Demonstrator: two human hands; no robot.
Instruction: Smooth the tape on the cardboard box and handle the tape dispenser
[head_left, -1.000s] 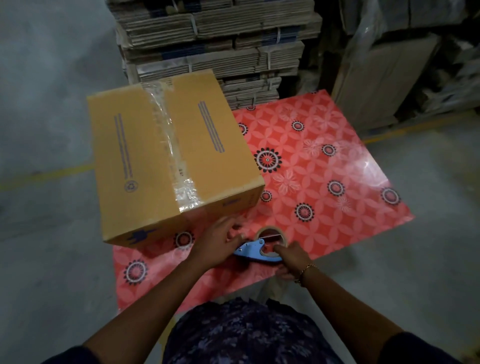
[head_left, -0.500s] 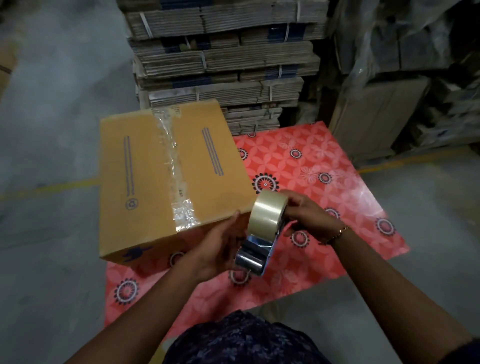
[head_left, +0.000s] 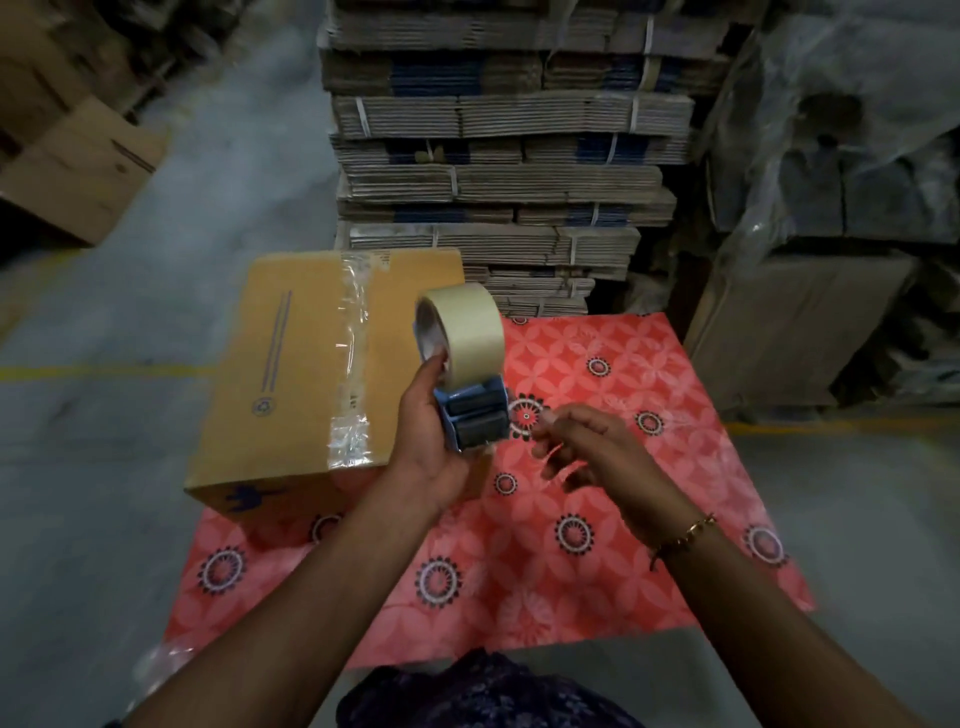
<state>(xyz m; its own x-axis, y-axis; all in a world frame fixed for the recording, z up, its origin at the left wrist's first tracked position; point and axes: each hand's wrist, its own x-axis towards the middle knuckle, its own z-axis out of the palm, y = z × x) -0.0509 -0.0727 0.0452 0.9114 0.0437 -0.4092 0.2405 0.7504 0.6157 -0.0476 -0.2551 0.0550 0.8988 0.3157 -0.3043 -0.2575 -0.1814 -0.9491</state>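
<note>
Tape dispenser (head_left: 464, 364) lifted higher, clamped in left hand (head_left: 434, 441), right hand (head_left: 587, 441) loosely apart beside it, cardboard box (head_left: 311, 384) behind.

Grey concrete floor (head_left: 104, 493), painted with a thin yellow line (head_left: 104, 370).

Lying directly on it:
- red plastic mat with a floral and dark rosette print (head_left: 597, 582), flat, its far edge near the stack
- tall stack of flattened, strapped corrugated cartons (head_left: 498, 171), behind the mat
- brown cardboard carton (head_left: 78, 171), far left

On the mat: tan cardboard box sealed with clear tape (head_left: 291, 374), at the left far corner, overhanging the mat's left edge.
</note>
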